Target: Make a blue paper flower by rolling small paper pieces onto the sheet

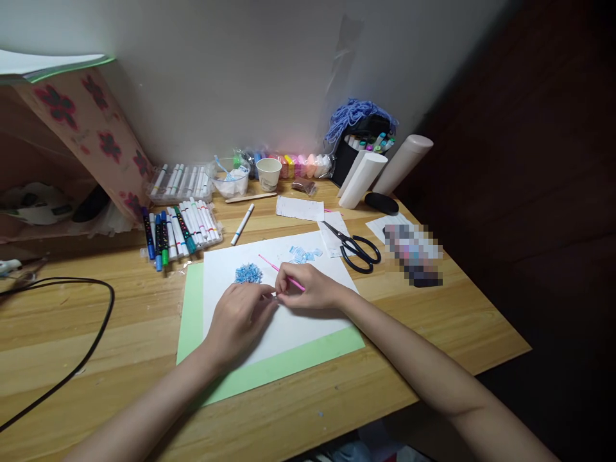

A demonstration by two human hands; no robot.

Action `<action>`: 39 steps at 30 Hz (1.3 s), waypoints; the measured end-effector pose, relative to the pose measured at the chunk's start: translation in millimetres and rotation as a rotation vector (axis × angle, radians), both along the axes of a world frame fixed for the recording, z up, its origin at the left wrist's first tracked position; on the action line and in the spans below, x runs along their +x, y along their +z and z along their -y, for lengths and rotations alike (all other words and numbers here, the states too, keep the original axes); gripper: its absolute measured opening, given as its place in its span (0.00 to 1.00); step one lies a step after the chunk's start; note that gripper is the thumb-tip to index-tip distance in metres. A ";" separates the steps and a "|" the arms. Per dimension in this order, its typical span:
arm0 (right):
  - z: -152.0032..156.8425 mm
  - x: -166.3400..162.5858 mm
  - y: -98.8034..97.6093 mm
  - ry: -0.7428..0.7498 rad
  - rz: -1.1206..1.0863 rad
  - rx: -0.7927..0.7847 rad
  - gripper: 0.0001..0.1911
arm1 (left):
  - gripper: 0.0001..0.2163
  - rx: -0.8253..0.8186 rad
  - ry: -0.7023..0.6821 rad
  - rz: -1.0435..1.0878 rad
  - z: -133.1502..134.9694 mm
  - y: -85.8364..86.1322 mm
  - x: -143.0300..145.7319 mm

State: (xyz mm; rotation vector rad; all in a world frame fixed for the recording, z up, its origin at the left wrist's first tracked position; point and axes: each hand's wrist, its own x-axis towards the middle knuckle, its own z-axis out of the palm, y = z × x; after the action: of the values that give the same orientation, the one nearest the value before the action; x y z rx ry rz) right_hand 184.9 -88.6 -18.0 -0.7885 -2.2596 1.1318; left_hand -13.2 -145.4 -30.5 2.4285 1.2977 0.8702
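Head view: the left hand and right hand meet at the fingertips, seemingly shaping something too small to tell; the right grips a pink stick. A blue cluster lies just beyond the left; next, delicate fingertip control seems needed.

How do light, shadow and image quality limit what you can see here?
In the head view, the right side sinks into near-black, while the back wall is dimly lit; in the head view, soft shadows fall on the sheet; in the head view, blocky pixels mask most of one item.
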 end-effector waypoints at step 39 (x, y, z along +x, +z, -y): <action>8.8 -10.1 -6.8 -0.092 -0.178 -0.180 0.09 | 0.07 -0.179 0.119 0.174 0.2 4.6 -0.5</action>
State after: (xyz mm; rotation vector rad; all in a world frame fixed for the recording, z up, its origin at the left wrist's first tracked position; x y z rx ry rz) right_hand 174.8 -97.4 -24.8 -0.8179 -1.9765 1.3201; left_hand -13.7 -145.6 -26.0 2.1082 1.4004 0.9299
